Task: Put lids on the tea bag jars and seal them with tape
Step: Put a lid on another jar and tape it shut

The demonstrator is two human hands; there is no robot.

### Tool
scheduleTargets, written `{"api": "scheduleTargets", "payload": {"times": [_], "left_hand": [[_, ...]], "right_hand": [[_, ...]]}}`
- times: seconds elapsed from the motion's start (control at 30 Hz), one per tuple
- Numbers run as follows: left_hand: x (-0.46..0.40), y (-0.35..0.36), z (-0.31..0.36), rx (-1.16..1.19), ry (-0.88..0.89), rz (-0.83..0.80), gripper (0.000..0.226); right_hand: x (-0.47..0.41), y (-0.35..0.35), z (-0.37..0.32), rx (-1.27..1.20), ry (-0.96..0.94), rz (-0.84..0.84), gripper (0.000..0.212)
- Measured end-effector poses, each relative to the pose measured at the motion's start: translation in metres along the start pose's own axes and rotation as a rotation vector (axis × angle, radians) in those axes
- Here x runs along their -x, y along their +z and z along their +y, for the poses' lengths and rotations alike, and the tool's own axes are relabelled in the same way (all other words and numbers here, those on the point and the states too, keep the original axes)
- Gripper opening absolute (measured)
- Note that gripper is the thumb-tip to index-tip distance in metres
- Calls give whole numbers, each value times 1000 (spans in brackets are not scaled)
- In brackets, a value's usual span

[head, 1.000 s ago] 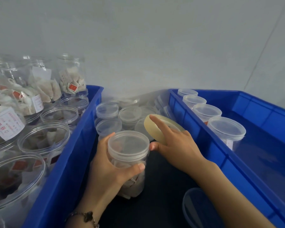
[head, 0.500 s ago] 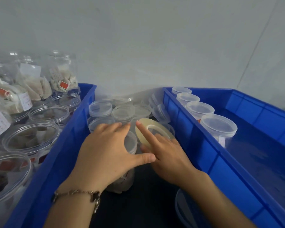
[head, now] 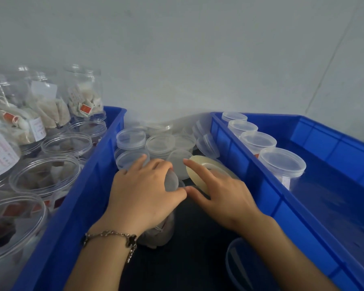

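wall (head: 187, 49): plain pale grey, thin seam at right | surface (head: 193, 238): dark | light: soft, even

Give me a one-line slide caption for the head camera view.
Left hand covers a lidded tea bag jar between two blue bins while the right hand holds a tape roll beside it.

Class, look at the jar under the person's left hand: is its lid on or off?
On. A clear lid caps the jar, under the left hand's palm and fingers.
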State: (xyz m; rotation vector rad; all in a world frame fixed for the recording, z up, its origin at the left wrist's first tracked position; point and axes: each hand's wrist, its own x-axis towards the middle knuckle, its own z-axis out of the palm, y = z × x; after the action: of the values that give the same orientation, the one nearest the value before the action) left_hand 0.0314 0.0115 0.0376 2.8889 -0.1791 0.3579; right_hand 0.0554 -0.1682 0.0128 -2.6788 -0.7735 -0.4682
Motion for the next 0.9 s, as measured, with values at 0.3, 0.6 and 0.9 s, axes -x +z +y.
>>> {"api": "scheduleTargets", "payload": {"times": [0.3,0.6,0.9], "left_hand": [[2,3,4,-50,-44,86,62],[11,1,-1,26,-96,144,61],[8,-2,-5,109,-188,153,66]], "right_hand": [[-6,3,-25,4,51,-27,53],[-39,-7,-27,-182,235,-192,35],[-40,-16,-22,-118,124,-260,42]]}}
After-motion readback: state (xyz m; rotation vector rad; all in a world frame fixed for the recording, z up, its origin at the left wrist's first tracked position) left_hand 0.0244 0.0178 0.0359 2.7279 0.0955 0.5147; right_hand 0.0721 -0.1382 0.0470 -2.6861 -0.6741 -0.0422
